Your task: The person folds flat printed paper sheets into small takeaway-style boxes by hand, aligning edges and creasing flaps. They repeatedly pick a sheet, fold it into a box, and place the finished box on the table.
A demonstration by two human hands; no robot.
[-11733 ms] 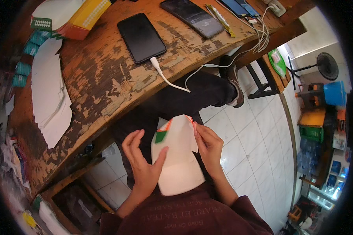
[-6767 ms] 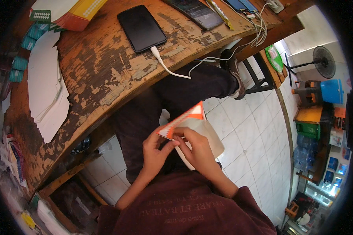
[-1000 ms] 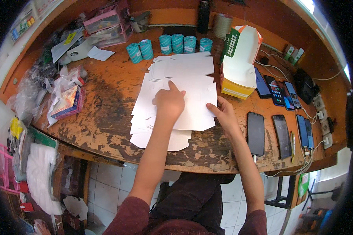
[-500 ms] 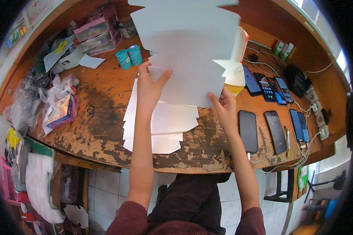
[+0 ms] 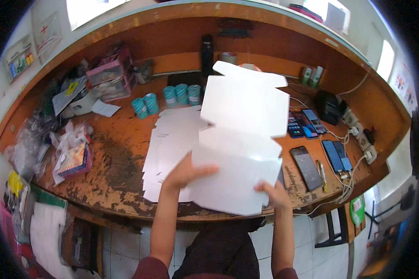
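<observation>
A flat white die-cut box blank, with notched edges and flaps, slants across the desk in front of me. My left hand grips its left edge, thumb lying over the top face and the other fingers hidden beneath. On the near right edge, my right hand pinches the card between thumb and fingers. Left of it, partly covered by my left hand and the held blank, lies a stack of similar white blanks. Several teal cylindrical rolls stand just past the stack.
Several phones lie to the right among white charging cables and a socket strip. A clear plastic-wrapped box sits on the left, near pink drawers. The worn wooden desk has a raised back wall.
Both hands have come down and nearer with the blank, which now tilts lower and shows its whole outline. My view has lifted, revealing more rolls and the desk's back wall.
</observation>
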